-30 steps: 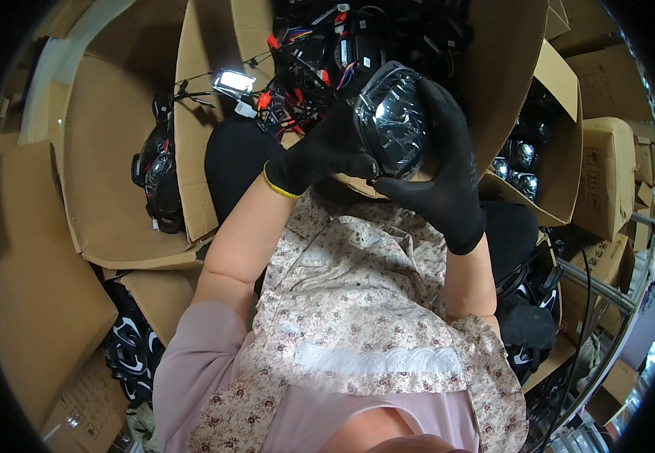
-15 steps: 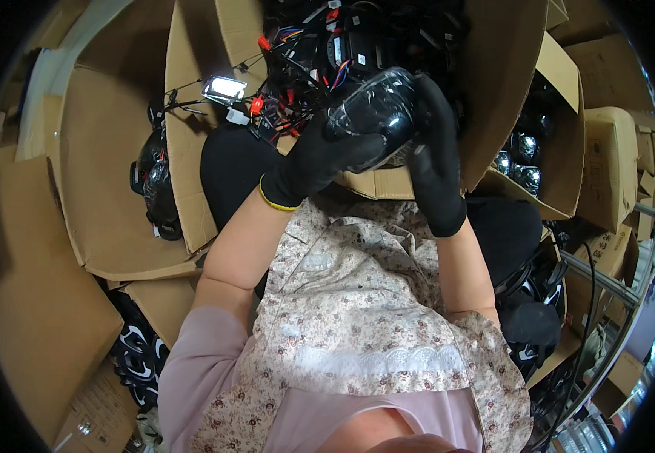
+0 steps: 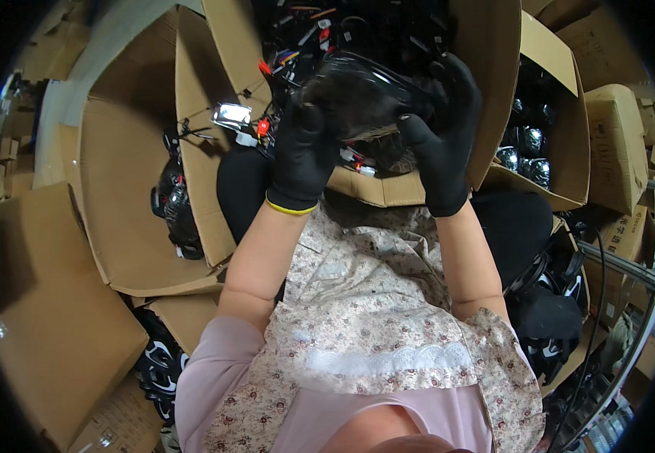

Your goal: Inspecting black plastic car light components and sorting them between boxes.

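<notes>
A black, rounded part (image 3: 361,94) wrapped in shiny clear plastic is held up between my hands, slightly blurred. My left hand (image 3: 301,158), in a black glove with a yellow cuff edge, grips its left end with the thumb on the near side. Around its right end curves my right hand (image 3: 448,147), also black-gloved, thumb near and fingers on the far side. Below and beyond the part is a cardboard box (image 3: 380,189) holding black parts with wires and red connectors (image 3: 265,127). A lit white lamp (image 3: 232,115) hangs by the box's left side.
At left, an open carton (image 3: 127,143) holds several black parts (image 3: 176,208). Another open carton (image 3: 569,147) at right contains plastic-wrapped black pieces (image 3: 533,141). More black-and-white parts (image 3: 161,370) sit low at left. A metal rail (image 3: 622,264) and a dark cable (image 3: 601,302) run along the right.
The wrapped part has turned and dropped closer to level between my hands. My left hand has shifted to its left end, and my right fingers have spread wider round the right end.
</notes>
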A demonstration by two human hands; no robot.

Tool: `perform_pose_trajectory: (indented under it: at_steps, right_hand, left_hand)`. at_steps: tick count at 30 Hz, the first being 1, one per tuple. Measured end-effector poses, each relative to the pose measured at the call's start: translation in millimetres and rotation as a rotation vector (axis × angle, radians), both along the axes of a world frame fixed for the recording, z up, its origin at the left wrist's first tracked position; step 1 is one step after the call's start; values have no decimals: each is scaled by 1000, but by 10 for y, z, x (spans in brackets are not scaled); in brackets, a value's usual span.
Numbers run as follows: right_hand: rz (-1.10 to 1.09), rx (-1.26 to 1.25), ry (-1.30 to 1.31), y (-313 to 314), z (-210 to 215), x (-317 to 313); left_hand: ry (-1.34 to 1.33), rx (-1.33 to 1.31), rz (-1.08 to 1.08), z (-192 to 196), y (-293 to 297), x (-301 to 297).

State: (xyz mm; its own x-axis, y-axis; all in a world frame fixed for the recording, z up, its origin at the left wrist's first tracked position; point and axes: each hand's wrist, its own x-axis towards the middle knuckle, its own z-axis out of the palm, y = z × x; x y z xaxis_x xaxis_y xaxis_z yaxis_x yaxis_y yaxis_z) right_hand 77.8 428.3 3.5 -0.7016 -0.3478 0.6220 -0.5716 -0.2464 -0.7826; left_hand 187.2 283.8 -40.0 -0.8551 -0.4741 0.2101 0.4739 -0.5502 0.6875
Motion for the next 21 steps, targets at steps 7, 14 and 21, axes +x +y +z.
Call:
perform_pose_trajectory:
  at_steps: [7,14,21]
  right_hand:
    - [288,-72,-724,5,-222,193]
    - [194,331,306,119,-35,-29]
    - [97,380,202,166,-170,57]
  left_hand:
    - [-137,97,-29,-130,-97,-57]
    - [-8,-1117,235,323,-196,-97]
    - [-174,-1015,213,167,-49,-7]
